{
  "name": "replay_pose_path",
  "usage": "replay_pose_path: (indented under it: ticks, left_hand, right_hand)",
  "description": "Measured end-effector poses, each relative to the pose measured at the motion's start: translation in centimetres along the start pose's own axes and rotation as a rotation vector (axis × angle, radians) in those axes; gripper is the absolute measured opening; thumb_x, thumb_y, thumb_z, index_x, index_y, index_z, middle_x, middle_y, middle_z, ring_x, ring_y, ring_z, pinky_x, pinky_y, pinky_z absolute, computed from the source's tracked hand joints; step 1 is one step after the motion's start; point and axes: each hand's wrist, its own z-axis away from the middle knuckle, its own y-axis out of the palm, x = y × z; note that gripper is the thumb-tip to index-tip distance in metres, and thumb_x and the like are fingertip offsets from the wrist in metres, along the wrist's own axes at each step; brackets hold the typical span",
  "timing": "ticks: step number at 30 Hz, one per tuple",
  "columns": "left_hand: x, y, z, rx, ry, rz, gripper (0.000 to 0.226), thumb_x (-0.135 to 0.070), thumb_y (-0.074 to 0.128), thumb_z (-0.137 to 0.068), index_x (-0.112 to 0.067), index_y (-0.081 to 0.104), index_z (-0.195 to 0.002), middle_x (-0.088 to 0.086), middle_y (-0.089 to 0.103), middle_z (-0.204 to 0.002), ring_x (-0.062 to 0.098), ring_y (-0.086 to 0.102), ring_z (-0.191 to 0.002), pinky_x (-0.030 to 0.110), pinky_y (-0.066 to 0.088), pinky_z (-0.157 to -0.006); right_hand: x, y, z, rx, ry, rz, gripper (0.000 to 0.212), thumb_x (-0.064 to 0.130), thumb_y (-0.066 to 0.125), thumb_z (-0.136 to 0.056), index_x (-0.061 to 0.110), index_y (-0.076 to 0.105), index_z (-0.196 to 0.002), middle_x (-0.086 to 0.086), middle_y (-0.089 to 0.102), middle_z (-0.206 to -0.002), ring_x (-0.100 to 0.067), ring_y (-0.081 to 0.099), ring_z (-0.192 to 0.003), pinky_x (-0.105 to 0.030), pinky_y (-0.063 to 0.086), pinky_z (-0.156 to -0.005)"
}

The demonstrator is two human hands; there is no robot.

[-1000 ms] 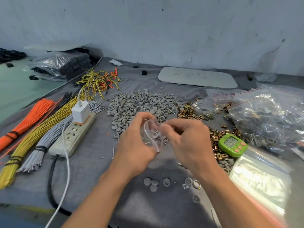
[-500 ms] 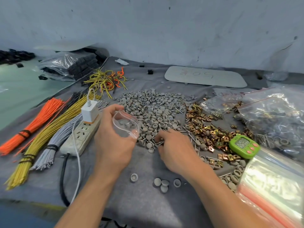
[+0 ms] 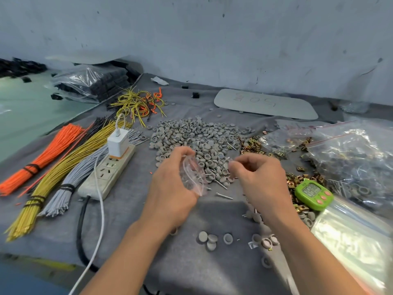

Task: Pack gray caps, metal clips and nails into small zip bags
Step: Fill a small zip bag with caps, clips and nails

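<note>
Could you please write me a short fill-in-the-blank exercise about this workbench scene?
The left hand holds a small clear bag by the pile of ____ caps.
The timer right of the right hand is ____.
The charger plugged into the power strip is ____.
The leftmost bundle is ____.
Answers: gray; green; white; orange.

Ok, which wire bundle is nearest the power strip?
The gray bundle, right beside the power strip; the yellow bundle and orange bundle lie farther left.

The bench is covered in grey felt. Loose gray caps are heaped mid-bench, with metal clips just beside them. A power strip lies toward the left edge.
</note>
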Motion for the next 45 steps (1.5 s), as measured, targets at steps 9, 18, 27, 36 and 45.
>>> replay_pose_path:
  ticks: [9, 18, 27, 36, 45]
  left_hand:
    - [-1.2, 1.0, 0.0, 0.119, 0.082, 0.026, 0.068, -0.023, 0.081, -0.066, -0.058, 0.044, -0.112, -0.023, 0.065, -0.096, -0.008, 0.058, -0.090, 0.007, 0.041, -0.066]
    - [-0.4, 0.2, -0.6, -0.052, 0.032, 0.192, 0.068, -0.015, 0.091, -0.064, -0.046, 0.054, -0.111, -0.028, 0.067, -0.102, -0.005, 0.067, -0.089, 0.013, 0.049, -0.072]
    - [-0.2, -0.4, -0.6, -0.145, 0.029, 0.186, 0.069, -0.012, 0.088, -0.064, -0.048, 0.052, -0.111, -0.027, 0.068, -0.101, -0.007, 0.064, -0.092, 0.002, 0.042, -0.071]
    - [-1.3, 1.2, 0.1, 0.083, 0.005, 0.050, 0.068, -0.020, 0.085, -0.068, -0.053, 0.046, -0.113, -0.021, 0.066, -0.098, -0.012, 0.057, -0.089, 0.004, 0.040, -0.066]
    - [-1.1, 1.0, -0.1, 0.092, 0.005, 0.128, 0.062, -0.013, 0.081, -0.071, -0.049, 0.052, -0.112, -0.025, 0.069, -0.094, -0.006, 0.064, -0.080, 0.009, 0.044, -0.063]
  right_hand:
    - [2.4, 1.4, 2.0, 0.180, -0.277, 0.209, 0.013, 0.017, 0.079, -0.083, 0.030, 0.080, -0.084, 0.019, 0.065, -0.059, -0.005, 0.058, -0.056, -0.016, 0.042, -0.053]
    - [0.8, -0.1, 0.9, 0.041, -0.056, 0.213, 0.030, 0.017, 0.072, -0.089, 0.041, 0.074, -0.072, 0.027, 0.070, -0.069, 0.001, 0.067, -0.063, -0.011, 0.050, -0.054]
    - [0.5, 1.4, 1.5, 0.355, 0.058, 0.786, 0.016, 0.013, 0.060, -0.094, 0.026, 0.068, -0.100, -0.001, 0.073, -0.099, -0.027, 0.068, -0.092, -0.034, 0.054, -0.075]
    - [1.8, -0.1, 1.7, 0.067, -0.248, 0.081, 0.023, 0.012, 0.074, -0.088, 0.031, 0.068, -0.077, 0.013, 0.067, -0.069, -0.005, 0.060, -0.065, -0.015, 0.045, -0.057]
    - [1.5, 1.9, 1.2, 0.105, -0.253, -0.004, 0.026, 0.007, 0.072, -0.088, 0.030, 0.083, -0.092, 0.024, 0.076, -0.083, 0.008, 0.069, -0.079, -0.008, 0.050, -0.073]
